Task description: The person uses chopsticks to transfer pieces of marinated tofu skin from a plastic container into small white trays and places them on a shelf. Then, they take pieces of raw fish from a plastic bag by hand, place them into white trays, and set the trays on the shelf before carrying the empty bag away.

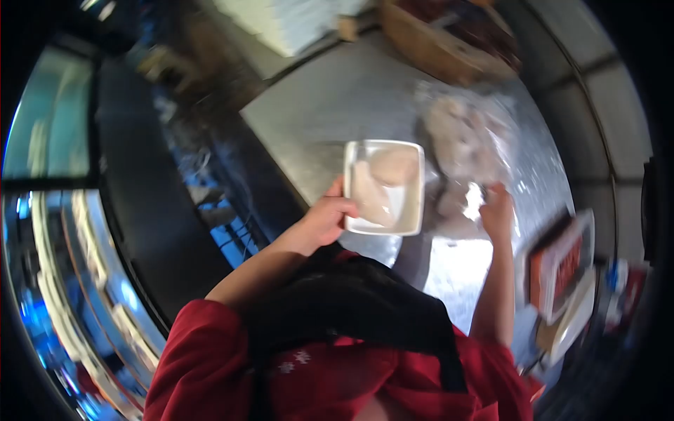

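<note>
My left hand (pixel 327 219) is closed on the left side of a white, roughly square dish (pixel 420 189), thumb over its rim. Two pale, smooth pieces that look like raw chicken (pixel 370 196) lie in the dish. A thin dark strip, too blurred to name, shows at its upper left. Right of the dish, a clear plastic bag (pixel 463 133) of similar pale pieces lies on the metal counter (pixel 316 105). My right hand (pixel 498 210) is at the bag's lower right edge, fingers bent and seemingly pinching the plastic; the fingertips are blurred.
A brown container (pixel 449 49) with dark reddish contents stands at the counter's far end. To the right, a white tub (pixel 562 266) with an orange-red label stands close to my right forearm. A dark vertical panel (pixel 137 182) and blue-lit shelves (pixel 77 281) are on the left.
</note>
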A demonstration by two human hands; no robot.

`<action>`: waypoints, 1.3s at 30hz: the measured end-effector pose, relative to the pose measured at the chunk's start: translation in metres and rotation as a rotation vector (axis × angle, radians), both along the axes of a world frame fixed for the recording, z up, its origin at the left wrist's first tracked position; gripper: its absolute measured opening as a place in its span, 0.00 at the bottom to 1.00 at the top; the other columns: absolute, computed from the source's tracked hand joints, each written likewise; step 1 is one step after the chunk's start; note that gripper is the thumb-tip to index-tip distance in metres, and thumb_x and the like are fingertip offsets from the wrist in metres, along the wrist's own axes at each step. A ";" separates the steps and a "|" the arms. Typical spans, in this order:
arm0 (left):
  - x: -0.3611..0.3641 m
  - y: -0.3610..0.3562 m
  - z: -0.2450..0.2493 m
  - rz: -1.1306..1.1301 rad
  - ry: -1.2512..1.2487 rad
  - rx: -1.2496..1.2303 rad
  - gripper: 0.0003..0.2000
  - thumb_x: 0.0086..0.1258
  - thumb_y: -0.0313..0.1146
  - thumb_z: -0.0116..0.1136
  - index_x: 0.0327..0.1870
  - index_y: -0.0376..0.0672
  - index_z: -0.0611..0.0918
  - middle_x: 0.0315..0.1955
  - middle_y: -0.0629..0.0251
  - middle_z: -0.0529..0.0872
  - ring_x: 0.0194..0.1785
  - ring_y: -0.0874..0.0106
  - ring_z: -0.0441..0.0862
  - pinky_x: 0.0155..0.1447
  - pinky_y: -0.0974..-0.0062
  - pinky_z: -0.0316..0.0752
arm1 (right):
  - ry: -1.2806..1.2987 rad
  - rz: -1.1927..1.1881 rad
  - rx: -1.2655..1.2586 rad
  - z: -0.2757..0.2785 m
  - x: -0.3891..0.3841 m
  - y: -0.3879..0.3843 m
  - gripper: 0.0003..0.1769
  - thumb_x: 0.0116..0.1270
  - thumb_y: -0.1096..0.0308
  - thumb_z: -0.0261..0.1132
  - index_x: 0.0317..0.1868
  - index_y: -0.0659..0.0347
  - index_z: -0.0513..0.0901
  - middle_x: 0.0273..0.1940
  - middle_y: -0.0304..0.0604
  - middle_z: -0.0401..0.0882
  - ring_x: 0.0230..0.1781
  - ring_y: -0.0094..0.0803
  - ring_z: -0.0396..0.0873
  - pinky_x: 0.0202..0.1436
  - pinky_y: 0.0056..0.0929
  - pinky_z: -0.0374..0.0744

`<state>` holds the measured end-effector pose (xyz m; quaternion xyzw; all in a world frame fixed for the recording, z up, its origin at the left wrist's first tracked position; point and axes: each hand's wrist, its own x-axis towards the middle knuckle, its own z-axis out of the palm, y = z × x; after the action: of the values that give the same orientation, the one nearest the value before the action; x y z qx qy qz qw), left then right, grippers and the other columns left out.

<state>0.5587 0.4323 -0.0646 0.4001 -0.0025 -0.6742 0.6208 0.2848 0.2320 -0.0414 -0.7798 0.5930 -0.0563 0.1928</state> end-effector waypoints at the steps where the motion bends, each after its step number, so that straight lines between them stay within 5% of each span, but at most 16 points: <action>1: 0.003 0.009 0.005 0.055 0.043 -0.016 0.38 0.43 0.12 0.43 0.64 0.43 0.64 0.54 0.57 0.73 0.58 0.63 0.73 0.61 0.64 0.71 | -0.134 -0.037 -0.165 -0.002 0.000 0.005 0.30 0.43 0.77 0.61 0.53 0.64 0.73 0.52 0.55 0.75 0.55 0.48 0.73 0.58 0.38 0.70; 5: 0.004 0.030 -0.025 0.190 -0.033 -0.028 0.37 0.43 0.12 0.46 0.62 0.47 0.67 0.45 0.65 0.77 0.50 0.69 0.76 0.52 0.72 0.73 | -0.606 0.271 -0.007 0.068 0.114 0.074 0.30 0.47 0.84 0.56 0.55 0.64 0.72 0.49 0.48 0.74 0.53 0.41 0.71 0.60 0.35 0.67; 9: 0.019 0.057 0.020 0.292 -0.061 -0.122 0.36 0.44 0.13 0.46 0.61 0.48 0.67 0.47 0.66 0.76 0.50 0.72 0.75 0.49 0.75 0.73 | -0.660 0.674 0.002 0.061 0.182 0.124 0.28 0.50 0.81 0.60 0.56 0.63 0.72 0.51 0.49 0.72 0.52 0.44 0.70 0.58 0.38 0.67; 14: 0.048 0.122 0.073 0.590 -0.105 -0.159 0.36 0.41 0.13 0.46 0.62 0.43 0.66 0.47 0.63 0.76 0.51 0.69 0.76 0.51 0.73 0.73 | -0.604 1.046 -0.246 0.090 0.245 0.161 0.30 0.57 0.63 0.65 0.60 0.61 0.69 0.58 0.57 0.62 0.57 0.54 0.63 0.62 0.47 0.61; 17: 0.068 0.168 0.084 0.822 -0.187 -0.186 0.37 0.40 0.14 0.46 0.61 0.41 0.67 0.49 0.59 0.77 0.53 0.64 0.76 0.57 0.67 0.73 | -0.659 1.255 0.009 0.109 0.285 0.188 0.37 0.60 0.53 0.63 0.66 0.58 0.63 0.62 0.62 0.57 0.61 0.57 0.60 0.65 0.49 0.57; 21: 0.090 0.239 0.130 1.057 -0.233 -0.198 0.34 0.44 0.17 0.47 0.61 0.39 0.67 0.53 0.54 0.75 0.58 0.60 0.73 0.63 0.61 0.68 | -0.862 1.562 0.003 0.128 0.336 0.240 0.46 0.58 0.42 0.62 0.71 0.55 0.55 0.67 0.67 0.48 0.66 0.62 0.54 0.65 0.50 0.59; 23: 0.105 0.278 0.142 1.233 -0.213 -0.188 0.33 0.45 0.18 0.47 0.61 0.34 0.66 0.55 0.51 0.74 0.59 0.56 0.72 0.65 0.57 0.66 | -1.007 1.612 0.062 0.132 0.353 0.256 0.45 0.58 0.48 0.65 0.70 0.58 0.56 0.67 0.66 0.49 0.65 0.60 0.56 0.64 0.48 0.62; 27: 0.154 0.374 0.146 1.390 -0.176 -0.191 0.31 0.48 0.19 0.47 0.60 0.26 0.63 0.56 0.44 0.71 0.59 0.51 0.71 0.67 0.55 0.63 | -0.848 1.547 0.235 0.108 0.380 0.265 0.33 0.56 0.65 0.69 0.61 0.66 0.68 0.62 0.58 0.63 0.61 0.51 0.66 0.62 0.38 0.68; 31: 0.223 0.483 0.084 1.619 -0.147 -0.049 0.25 0.52 0.21 0.46 0.56 0.26 0.65 0.50 0.47 0.75 0.50 0.52 0.77 0.54 0.54 0.74 | -0.666 1.373 0.484 0.056 0.399 0.267 0.20 0.56 0.71 0.67 0.48 0.70 0.76 0.49 0.55 0.75 0.49 0.45 0.76 0.54 0.34 0.74; 33: 0.257 0.553 0.019 1.684 0.019 -0.176 0.22 0.55 0.22 0.45 0.54 0.27 0.67 0.49 0.48 0.76 0.50 0.55 0.77 0.53 0.57 0.74 | -0.580 1.295 0.598 0.022 0.401 0.268 0.17 0.55 0.73 0.66 0.45 0.70 0.77 0.40 0.52 0.78 0.40 0.42 0.78 0.45 0.32 0.76; 39: 0.340 0.594 -0.056 2.038 0.004 0.183 0.19 0.60 0.24 0.45 0.55 0.34 0.70 0.50 0.54 0.77 0.54 0.57 0.75 0.57 0.59 0.69 | -0.294 1.208 0.704 -0.062 0.385 0.274 0.14 0.54 0.73 0.67 0.40 0.69 0.79 0.35 0.50 0.79 0.32 0.38 0.79 0.38 0.31 0.77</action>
<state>0.8989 1.0264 -0.1203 0.2566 0.3913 0.1761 0.8660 0.6703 0.5055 -0.1036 -0.8479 0.0082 0.1505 0.5083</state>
